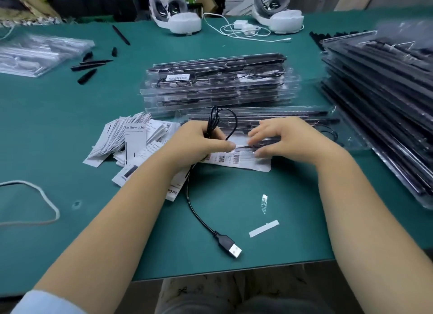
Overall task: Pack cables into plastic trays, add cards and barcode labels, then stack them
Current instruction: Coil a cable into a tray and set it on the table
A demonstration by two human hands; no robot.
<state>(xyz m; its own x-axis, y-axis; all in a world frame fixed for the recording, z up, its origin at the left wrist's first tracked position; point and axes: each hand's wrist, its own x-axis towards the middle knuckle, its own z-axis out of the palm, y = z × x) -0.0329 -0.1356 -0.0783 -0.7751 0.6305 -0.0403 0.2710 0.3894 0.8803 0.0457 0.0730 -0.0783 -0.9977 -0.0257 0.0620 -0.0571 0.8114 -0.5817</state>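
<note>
the left hand (201,138) gripped a coiled black usb cable (212,124), its plug (230,245) trailing onto the green mat (93,103). the right hand (288,138), fingers curled, pinched the cable's end over a barcode label strip (234,160), near a clear plastic tray (281,117).

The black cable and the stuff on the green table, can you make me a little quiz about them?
1. True or false: the USB plug of the black cable lies on the green table.
2. Which hand grips the cable's looped part: A the left hand, B the right hand, C neither?
3. Fill in: the cards are piled to the ___ of the hands.

Key: 1 true; 2 A; 3 left.
</note>
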